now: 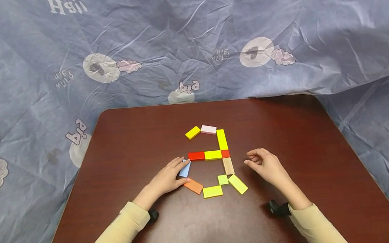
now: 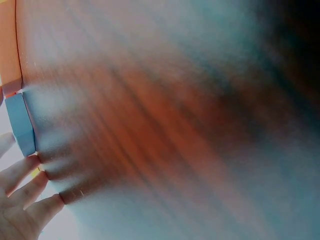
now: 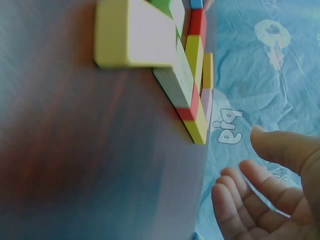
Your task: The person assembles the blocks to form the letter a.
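Observation:
My left hand [image 1: 166, 179] lies at the left side of an outline of coloured blocks. Its fingertips touch the upper end of a light blue block [image 1: 185, 169], while the thumb tip is at the corner of an orange block [image 1: 194, 186]. In the left wrist view, the fingers are spread beside the blue block [image 2: 21, 124]. To the right of the outline, my right hand [image 1: 267, 165] is held apart from the blocks, fingers loosely bent. Nothing is between its thumb and fingers [image 3: 232, 192] in the right wrist view. Nearest to it are a plain wooden block [image 1: 228, 166] and a yellow-green block [image 1: 238, 184].
A red block [image 1: 196, 156] and a yellow block [image 1: 213, 155] form a crossbar. Above it are a pink block [image 1: 208, 129], a tilted yellow block [image 1: 193, 132] and an upright yellow one [image 1: 222, 139]. A printed cloth [image 1: 189, 43] hangs behind the brown table [image 1: 131, 132].

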{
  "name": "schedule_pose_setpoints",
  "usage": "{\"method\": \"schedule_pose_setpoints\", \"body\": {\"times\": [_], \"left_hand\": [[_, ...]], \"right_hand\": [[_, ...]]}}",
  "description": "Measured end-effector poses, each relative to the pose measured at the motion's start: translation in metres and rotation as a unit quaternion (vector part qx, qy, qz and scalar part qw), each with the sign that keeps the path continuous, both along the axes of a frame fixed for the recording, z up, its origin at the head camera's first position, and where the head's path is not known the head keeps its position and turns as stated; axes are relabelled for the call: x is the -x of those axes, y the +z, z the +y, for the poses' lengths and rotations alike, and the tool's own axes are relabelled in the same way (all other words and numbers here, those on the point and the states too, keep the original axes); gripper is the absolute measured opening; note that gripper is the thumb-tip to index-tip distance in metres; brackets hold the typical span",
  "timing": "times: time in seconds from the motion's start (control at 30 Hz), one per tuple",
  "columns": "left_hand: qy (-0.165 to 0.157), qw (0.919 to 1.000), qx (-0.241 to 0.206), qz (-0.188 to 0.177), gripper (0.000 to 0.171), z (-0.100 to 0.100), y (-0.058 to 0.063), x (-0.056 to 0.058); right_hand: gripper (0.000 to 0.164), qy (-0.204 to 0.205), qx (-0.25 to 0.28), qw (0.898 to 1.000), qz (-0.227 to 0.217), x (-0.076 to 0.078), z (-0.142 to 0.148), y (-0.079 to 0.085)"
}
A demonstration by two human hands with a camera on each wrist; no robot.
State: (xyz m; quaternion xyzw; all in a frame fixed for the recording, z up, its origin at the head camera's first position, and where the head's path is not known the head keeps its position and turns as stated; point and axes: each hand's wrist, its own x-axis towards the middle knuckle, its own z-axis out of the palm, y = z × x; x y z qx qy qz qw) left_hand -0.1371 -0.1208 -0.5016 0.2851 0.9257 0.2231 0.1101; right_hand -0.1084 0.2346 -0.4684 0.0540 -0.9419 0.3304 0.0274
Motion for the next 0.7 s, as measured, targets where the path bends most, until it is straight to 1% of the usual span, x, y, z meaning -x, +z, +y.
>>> {"method": "schedule_pose_setpoints", "body": {"times": [0.13, 0.3, 0.4, 0.47, 0.53, 0.6, 0.7], "left_hand": [[0.001, 1.0, 0.002, 0.003, 0.07, -0.003, -0.002, 0.0], [0.004, 1.0, 0.002, 0.002, 0.07, -0.006, -0.002, 0.0], [0.004, 1.0, 0.0, 0.0, 0.07, -0.007, -0.001, 0.0], [0.004, 1.0, -0.001, -0.001, 0.07, -0.006, -0.001, -0.001], [0.003, 1.0, -0.003, -0.002, 0.07, -0.006, 0.0, -0.001], [0.002, 1.0, -0.001, -0.002, 0.07, -0.005, 0.0, 0.0], [0.001, 1.0, 0.001, -0.003, 0.071, -0.004, 0.0, 0.001]], "right_hand": [[0.027, 0.025, -0.002, 1.0, -0.014, 0.028, -0.003, 0.003], [0.025, 0.048, 0.001, 0.998, -0.029, 0.071, -0.017, 0.003], [0.026, 0.05, 0.012, 0.998, -0.047, 0.096, -0.027, 0.0], [0.029, 0.054, 0.018, 0.997, -0.056, 0.11, -0.032, -0.004], [0.032, 0.061, 0.018, 0.996, -0.066, 0.12, -0.036, -0.009], [0.036, 0.073, 0.01, 0.995, -0.07, 0.126, -0.037, -0.015], [0.042, 0.089, -0.005, 0.994, -0.07, 0.129, -0.036, -0.021]]}}
